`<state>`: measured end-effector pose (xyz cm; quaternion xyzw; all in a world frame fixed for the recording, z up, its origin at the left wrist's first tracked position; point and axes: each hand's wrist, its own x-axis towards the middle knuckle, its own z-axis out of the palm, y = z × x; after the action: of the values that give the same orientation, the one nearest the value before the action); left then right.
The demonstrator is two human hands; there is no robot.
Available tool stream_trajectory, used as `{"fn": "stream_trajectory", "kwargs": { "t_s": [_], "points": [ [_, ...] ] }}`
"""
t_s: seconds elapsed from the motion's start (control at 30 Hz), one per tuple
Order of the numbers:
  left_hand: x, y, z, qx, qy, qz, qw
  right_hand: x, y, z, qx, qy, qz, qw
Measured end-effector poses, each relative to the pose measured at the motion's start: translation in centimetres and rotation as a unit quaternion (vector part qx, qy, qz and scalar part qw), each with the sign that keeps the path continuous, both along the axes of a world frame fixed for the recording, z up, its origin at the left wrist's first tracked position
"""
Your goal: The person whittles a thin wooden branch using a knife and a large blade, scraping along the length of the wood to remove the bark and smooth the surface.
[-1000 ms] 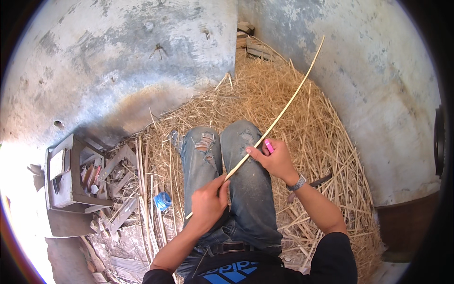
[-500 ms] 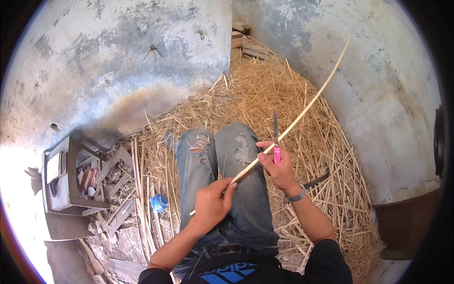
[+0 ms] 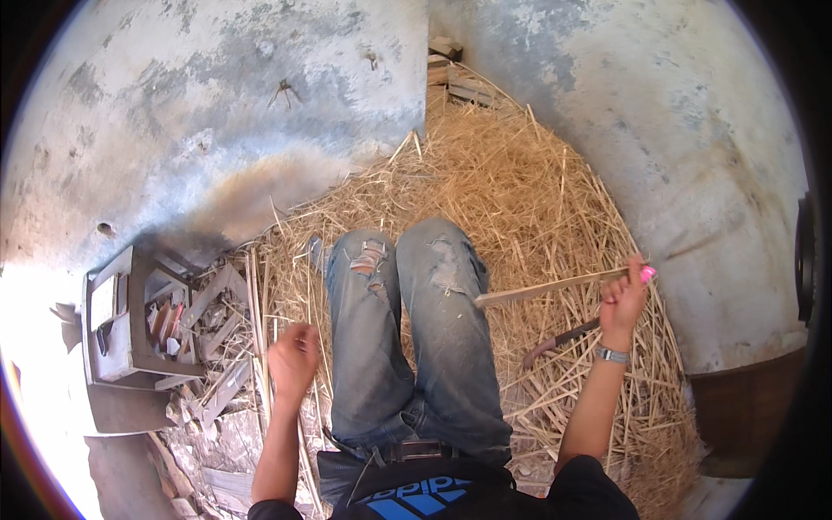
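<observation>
My right hand [image 3: 622,303] is raised over the straw on the right, its fingers wrapped round the pink handle [image 3: 647,274] of a small knife. A dark, smeared streak beside it looks like the blade. A pale bamboo strip [image 3: 550,289] stretches from beside my right knee to the fingers of this hand; whether they grip it, I cannot tell. My left hand [image 3: 293,360] is off to the left of my knees with curled fingers, slightly blurred. Whatever it holds, if anything, is hidden.
Straw and split strips [image 3: 511,199] cover the floor around my legs. A dark curved blade with a brown handle [image 3: 542,349] lies by my right thigh. At left stands a wooden box-like stool [image 3: 130,329] beside wood scraps. Patchy walls [image 3: 199,104] rise behind.
My hands have moved apart, the left off the strip and leftward, the right outward with the knife. The strip now lies lower and flatter. The blue roll at left is out of sight.
</observation>
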<state>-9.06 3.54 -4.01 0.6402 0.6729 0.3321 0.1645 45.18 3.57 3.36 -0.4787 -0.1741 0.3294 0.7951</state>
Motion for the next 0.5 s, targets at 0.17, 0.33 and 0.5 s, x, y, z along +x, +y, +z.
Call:
{"fn": "stream_trajectory", "kwargs": {
  "t_s": [0.17,0.33,0.5],
  "points": [
    [-9.1,-0.5,-10.3,-0.102,0.102,0.139,0.98,7.9,-3.6,-4.8,0.001,0.075,-0.105,0.992],
    [-11.4,-3.6,-21.4,-0.254,0.064,0.084,0.961,8.7,-5.2,-9.3,-0.012,0.103,-0.143,0.984],
    [-8.8,-3.6,-25.5,-0.273,0.032,0.105,0.956,4.1,-3.8,-8.1,-0.042,0.056,-0.189,0.98]
  ]
}}
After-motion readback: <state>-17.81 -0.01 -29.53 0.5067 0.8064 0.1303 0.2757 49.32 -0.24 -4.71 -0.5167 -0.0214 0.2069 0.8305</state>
